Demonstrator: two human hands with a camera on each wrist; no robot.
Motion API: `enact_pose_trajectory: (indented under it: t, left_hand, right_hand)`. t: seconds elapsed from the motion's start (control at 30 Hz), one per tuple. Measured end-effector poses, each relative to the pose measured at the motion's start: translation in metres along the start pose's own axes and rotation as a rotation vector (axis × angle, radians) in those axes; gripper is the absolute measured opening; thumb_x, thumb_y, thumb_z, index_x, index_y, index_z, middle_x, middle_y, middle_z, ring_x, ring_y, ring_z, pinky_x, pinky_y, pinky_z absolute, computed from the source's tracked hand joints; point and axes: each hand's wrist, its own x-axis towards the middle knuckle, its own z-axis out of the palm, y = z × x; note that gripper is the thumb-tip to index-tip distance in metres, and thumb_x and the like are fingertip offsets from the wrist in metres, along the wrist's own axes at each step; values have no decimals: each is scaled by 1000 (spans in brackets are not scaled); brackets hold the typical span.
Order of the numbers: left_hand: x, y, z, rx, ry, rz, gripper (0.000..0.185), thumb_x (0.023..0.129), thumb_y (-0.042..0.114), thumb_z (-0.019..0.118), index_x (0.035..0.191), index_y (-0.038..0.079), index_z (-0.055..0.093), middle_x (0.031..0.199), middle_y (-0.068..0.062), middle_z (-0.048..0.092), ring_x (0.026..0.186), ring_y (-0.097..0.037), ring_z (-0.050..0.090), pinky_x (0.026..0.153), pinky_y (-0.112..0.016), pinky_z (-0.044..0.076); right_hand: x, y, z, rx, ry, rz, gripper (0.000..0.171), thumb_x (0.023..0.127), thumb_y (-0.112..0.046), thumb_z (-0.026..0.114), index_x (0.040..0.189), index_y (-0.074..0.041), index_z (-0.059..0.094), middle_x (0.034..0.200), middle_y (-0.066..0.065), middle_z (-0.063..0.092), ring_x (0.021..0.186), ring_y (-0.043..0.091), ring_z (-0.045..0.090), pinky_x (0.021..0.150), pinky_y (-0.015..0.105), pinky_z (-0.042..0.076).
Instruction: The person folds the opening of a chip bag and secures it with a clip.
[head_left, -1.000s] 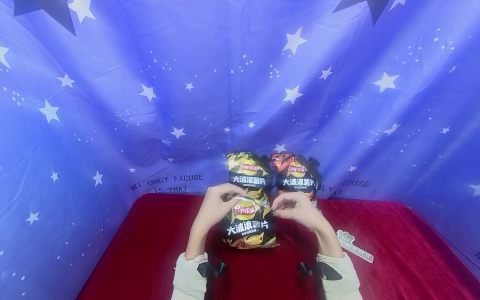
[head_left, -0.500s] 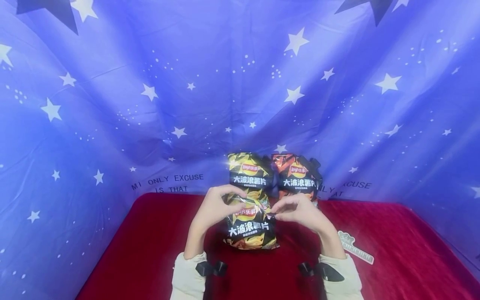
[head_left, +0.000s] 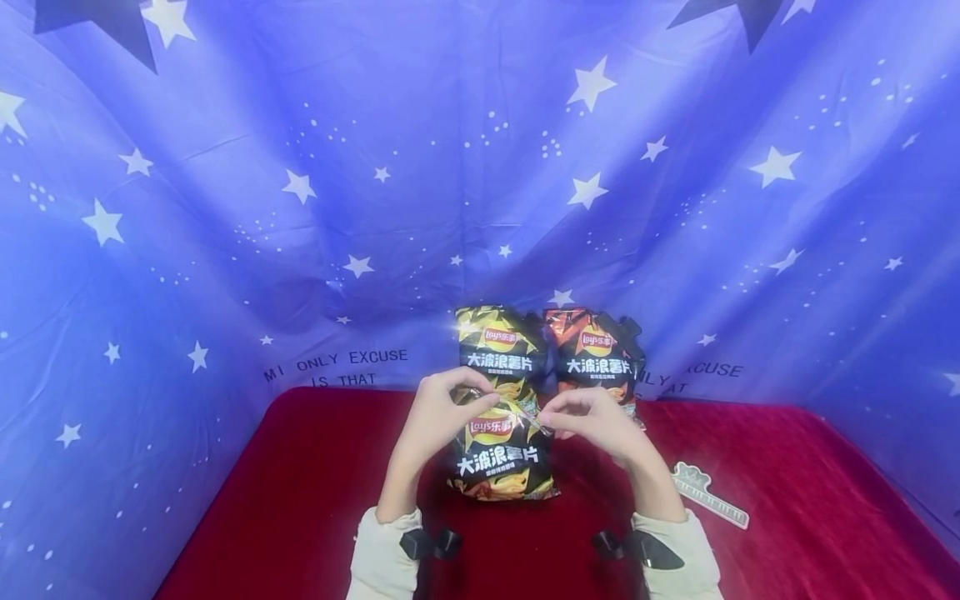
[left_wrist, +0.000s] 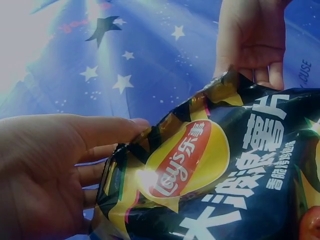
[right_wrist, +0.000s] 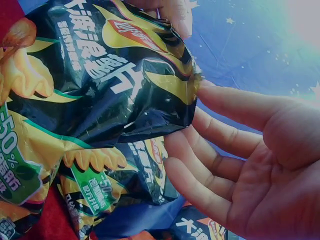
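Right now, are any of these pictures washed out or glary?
Left wrist view: strong white glare floods the top left corner, and a bright spot glints on the glossy black-and-yellow chip bag. Right wrist view: glare washes out the top right corner. Head view: evenly lit, its edges bowed.

- Two chip bags (head_left: 551, 350) stand against the star backdrop (head_left: 300, 208), blocking passage just behind the hands.
- Left of the held bag (head_left: 498, 454), the red bench (head_left: 300, 492) lies open.
- On the right, a white ruler (head_left: 708, 494) lies near the sleeve.
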Motion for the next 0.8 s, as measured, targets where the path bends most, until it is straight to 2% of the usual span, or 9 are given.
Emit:
enact_pose_trajectory:
  t: [0.17, 0.3, 0.5, 0.6, 0.8]
  left_hand:
    - [0, 1, -1, 29, 4, -29, 14, 85, 17, 83, 98, 17, 79, 97, 4, 78, 93, -12, 69, 88, -31, 57]
    - [0, 0, -2, 54, -7, -37, 14, 85, 18, 83, 99, 17, 80, 99, 1, 79, 88, -11, 66, 83, -28, 54]
    - [-1, 1, -3, 80, -24, -20, 13, 86, 15, 82, 99, 18, 80, 100, 1, 79, 95, -13, 70, 89, -32, 55]
    - [0, 1, -3, 96, -30, -7, 14, 86, 14, 82, 99, 18, 80, 100, 3, 79, 99, -14, 71, 92, -34, 56]
    - [0, 0, -3, 100, -30, 2, 14, 86, 12, 82, 98, 18, 81, 99, 3, 79, 97, -13, 71, 90, -32, 56]
  right_hand:
    - [-1, -2, 2, -20, 9, 17, 21, 89, -13, 78, 103, 3, 77, 98, 17, 73, 78, 10, 69, 75, 39, 62]
    - [-1, -3, 5, -31, 18, 1, 20, 88, -13, 79, 102, 2, 78, 97, 18, 75, 80, 8, 68, 75, 32, 61]
    - [0, -9, 10, -27, 33, 21, 22, 89, -15, 78, 104, 2, 78, 95, 17, 76, 78, 9, 67, 73, 33, 60]
    - [1, -8, 12, -27, 32, 25, 23, 88, -15, 80, 104, 2, 78, 96, 17, 77, 79, 11, 68, 73, 28, 59]
    - [1, -7, 14, -37, 32, 25, 21, 86, -13, 81, 102, 1, 78, 97, 17, 78, 81, 12, 71, 76, 26, 59]
